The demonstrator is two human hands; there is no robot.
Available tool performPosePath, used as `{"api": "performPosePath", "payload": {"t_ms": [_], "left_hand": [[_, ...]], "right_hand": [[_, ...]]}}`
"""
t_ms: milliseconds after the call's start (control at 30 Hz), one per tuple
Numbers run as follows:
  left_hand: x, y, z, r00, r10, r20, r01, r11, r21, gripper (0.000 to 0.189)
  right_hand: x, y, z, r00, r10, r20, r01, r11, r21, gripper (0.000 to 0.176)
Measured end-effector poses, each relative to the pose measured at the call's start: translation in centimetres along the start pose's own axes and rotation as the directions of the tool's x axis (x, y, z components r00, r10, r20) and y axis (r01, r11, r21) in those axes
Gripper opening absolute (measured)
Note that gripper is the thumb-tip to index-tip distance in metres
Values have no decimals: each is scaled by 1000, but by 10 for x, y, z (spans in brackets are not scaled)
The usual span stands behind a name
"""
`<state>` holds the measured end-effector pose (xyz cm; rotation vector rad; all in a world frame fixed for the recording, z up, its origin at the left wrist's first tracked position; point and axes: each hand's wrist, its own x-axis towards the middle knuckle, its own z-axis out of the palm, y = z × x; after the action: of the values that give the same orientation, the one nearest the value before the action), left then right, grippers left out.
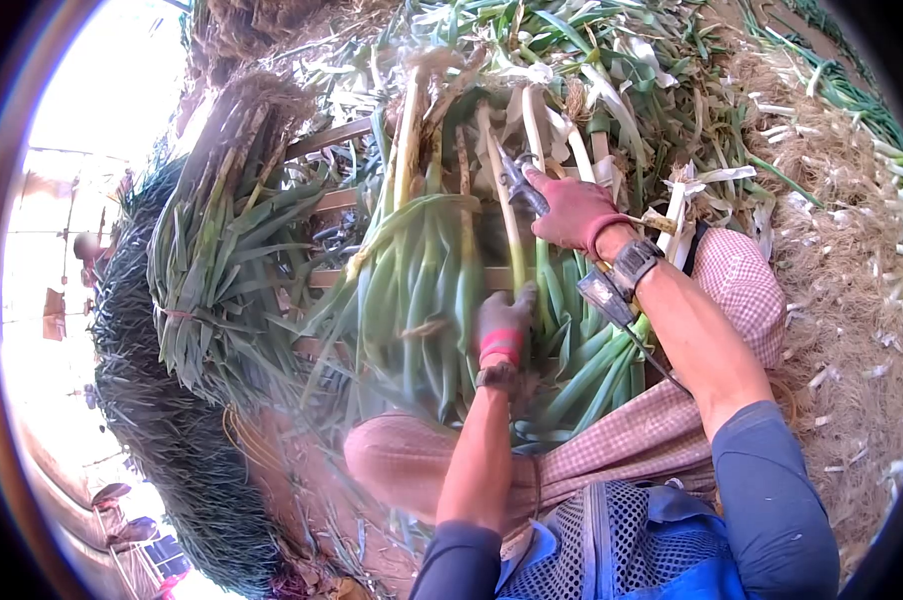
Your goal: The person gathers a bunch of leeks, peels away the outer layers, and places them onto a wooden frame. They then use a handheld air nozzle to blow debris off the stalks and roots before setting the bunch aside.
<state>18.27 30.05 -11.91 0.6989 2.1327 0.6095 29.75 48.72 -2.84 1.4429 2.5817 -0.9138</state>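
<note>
My right hand [577,212], in a reddish glove, is wrapped round an air blow gun [525,188] with a dark grip and a narrow nozzle pointing up and left. My left hand [505,325], in a grey and pink glove, is closed round a green onion [513,240] where its white stalk turns to leaf. The nozzle is close beside that stalk. Several more green onions [412,270] lie side by side left of my left hand, roots away from me. To the right, another group of green onions [607,375] lies by my leg.
A wooden slatted rack [337,200] shows under the onions. At left stands a tied bundle of onions [217,250], with a long dark-green stack [162,430] behind it. Peeled leaf scraps [642,100] pile at the back; cut roots [832,290] cover the ground at right.
</note>
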Motion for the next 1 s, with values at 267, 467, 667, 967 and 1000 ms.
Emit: {"api": "performPosePath", "payload": {"t_ms": [267,467,667,967,1000], "left_hand": [[-13,-1,4,986,168,-18,-148,913,380,55],[-81,23,11,964,173,204,-266,676,687,53],[-85,30,-30,961,253,109,-264,734,626,39],[-21,32,-70,853,466,-237,-159,664,731,27],[-16,33,-69,853,465,-237,-158,663,732,27]], "right_hand": [[-115,5,4,975,-28,220,28,1000,3,82],[-168,23,12,984,-119,131,111,991,70,87],[-158,16,12,954,-217,207,140,932,336,87],[-109,1,17,945,-227,234,131,922,365,84],[-99,2,21,945,-228,235,131,921,367,84]]}}
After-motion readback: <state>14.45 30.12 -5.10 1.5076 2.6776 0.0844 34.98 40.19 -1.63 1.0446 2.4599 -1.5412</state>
